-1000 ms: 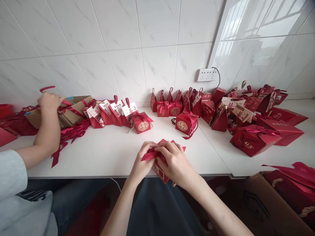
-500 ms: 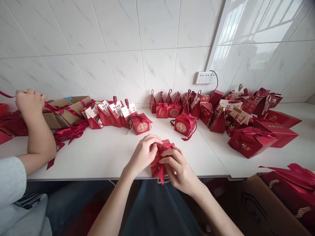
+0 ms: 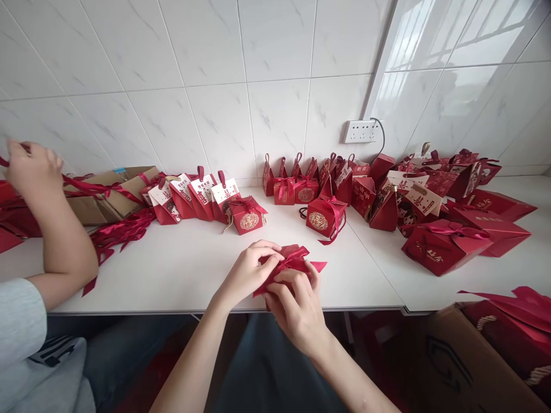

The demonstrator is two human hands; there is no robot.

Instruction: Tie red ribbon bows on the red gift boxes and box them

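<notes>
A small red gift box with a red ribbon bow [image 3: 293,259] sits at the table's front edge between my hands. My left hand [image 3: 252,269] pinches the ribbon at the left of the bow, thumb and fingers together. Curled over the front and right of the box, my right hand [image 3: 297,301] has its fingers bent against the ribbon and the box, partly hiding both. One ribbon end points to the right, beyond my right fingers. Behind them stand a bowed red box [image 3: 247,216] and another bowed red box [image 3: 321,221].
At the left, another person's hand [image 3: 34,169] is raised near a brown carton [image 3: 107,195] and a pile of red ribbons [image 3: 123,229]. Red gift bags [image 3: 202,198] line the wall. More red boxes [image 3: 447,246] crowd the right, above a large carton [image 3: 447,355].
My right hand has shifted left and down around the box front. The ribbon end that hung down now points right. The other person's hand has moved left and slightly up.
</notes>
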